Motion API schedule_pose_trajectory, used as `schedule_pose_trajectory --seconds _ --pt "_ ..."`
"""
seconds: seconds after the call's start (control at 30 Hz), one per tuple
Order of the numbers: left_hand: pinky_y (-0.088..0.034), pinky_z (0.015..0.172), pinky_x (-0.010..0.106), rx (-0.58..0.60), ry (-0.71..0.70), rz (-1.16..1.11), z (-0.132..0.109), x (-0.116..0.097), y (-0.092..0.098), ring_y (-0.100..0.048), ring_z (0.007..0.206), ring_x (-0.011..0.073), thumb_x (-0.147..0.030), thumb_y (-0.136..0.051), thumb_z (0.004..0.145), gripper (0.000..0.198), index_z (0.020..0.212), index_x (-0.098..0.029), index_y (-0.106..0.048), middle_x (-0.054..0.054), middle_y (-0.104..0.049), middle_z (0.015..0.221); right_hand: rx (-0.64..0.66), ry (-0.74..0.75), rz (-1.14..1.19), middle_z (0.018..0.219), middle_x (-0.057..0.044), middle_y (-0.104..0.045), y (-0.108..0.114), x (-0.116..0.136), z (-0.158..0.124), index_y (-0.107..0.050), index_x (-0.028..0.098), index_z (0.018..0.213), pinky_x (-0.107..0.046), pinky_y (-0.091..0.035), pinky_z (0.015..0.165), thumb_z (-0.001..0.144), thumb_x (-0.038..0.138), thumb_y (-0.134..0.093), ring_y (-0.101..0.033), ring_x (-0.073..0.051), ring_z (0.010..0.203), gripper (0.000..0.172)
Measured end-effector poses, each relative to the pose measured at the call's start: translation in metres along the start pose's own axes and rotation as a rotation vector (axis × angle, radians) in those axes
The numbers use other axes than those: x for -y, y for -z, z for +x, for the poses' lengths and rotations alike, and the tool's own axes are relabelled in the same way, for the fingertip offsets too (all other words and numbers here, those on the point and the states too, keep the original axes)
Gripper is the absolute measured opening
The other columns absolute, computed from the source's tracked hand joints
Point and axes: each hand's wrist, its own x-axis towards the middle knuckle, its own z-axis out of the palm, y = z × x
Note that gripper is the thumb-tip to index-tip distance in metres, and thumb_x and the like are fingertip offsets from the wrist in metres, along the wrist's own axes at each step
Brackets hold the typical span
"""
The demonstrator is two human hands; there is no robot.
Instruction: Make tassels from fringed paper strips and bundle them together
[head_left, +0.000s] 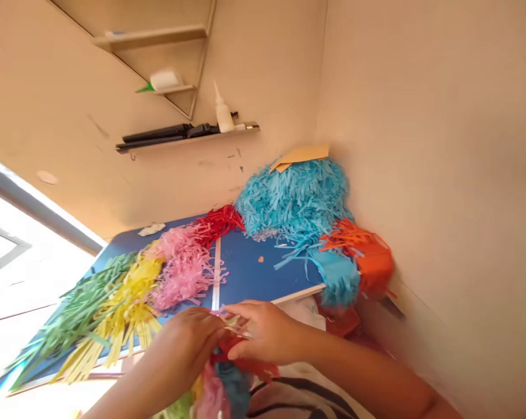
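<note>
Low in front of me, my left hand (191,343) and my right hand (269,334) come together at the table's front edge. Both have their fingers closed around the upper part of a bundle of fringed crepe paper (213,391). Green, yellow, pink, blue and red strips hang from it towards my lap. Thin pale strands (237,326) run between the two hands. Red fringe (258,368) sticks out under my right hand. My fingers partly hide how the bundle is joined at the top.
On the blue table (245,273) lie green (84,291), yellow (136,291), pink (187,265) and red (221,224) fringes. A large light-blue fringe heap (295,195) stands in the corner, beside orange fringe (372,256). Above, a wall shelf (202,139) holds a white nozzle bottle (224,115).
</note>
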Motion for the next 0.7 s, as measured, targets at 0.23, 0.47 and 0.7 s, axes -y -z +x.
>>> schedule_pose_trajectory --seconds 0.23,0.47,0.7 --pt "-0.044 0.068 0.027 -0.03 0.1 -0.226 0.038 -0.009 -0.008 -0.064 0.076 0.0186 -0.038 -0.039 0.099 0.034 0.085 -0.021 -0.065 0.004 -0.07 0.081 -0.147 -0.058 0.069 0.102 -0.004 -0.069 0.023 -0.034 0.004 -0.073 0.021 0.111 -0.031 -0.046 0.084 0.076 0.036 -0.078 -0.062 -0.021 0.091 0.039" --pt "-0.048 0.075 0.031 -0.292 0.115 -0.77 0.088 -0.023 -0.026 -0.062 0.079 0.0182 -0.045 -0.053 0.089 0.029 0.097 -0.019 -0.063 0.005 -0.067 0.09 -0.168 -0.178 0.464 0.08 0.001 -0.067 -0.007 -0.046 0.004 -0.069 0.019 0.086 -0.032 -0.051 0.074 0.062 0.052 -0.085 -0.061 -0.021 0.077 0.044" --pt "-0.044 0.101 0.048 -0.128 0.086 -1.487 0.088 -0.002 -0.093 -0.058 0.118 0.0339 -0.065 -0.08 0.059 0.1 0.141 -0.025 -0.038 0.014 -0.062 0.125 -0.524 -0.216 0.729 0.083 -0.004 -0.071 0.01 -0.055 0.0 -0.07 0.019 0.093 -0.038 -0.053 0.083 0.065 0.049 -0.084 -0.066 -0.025 0.08 0.043"
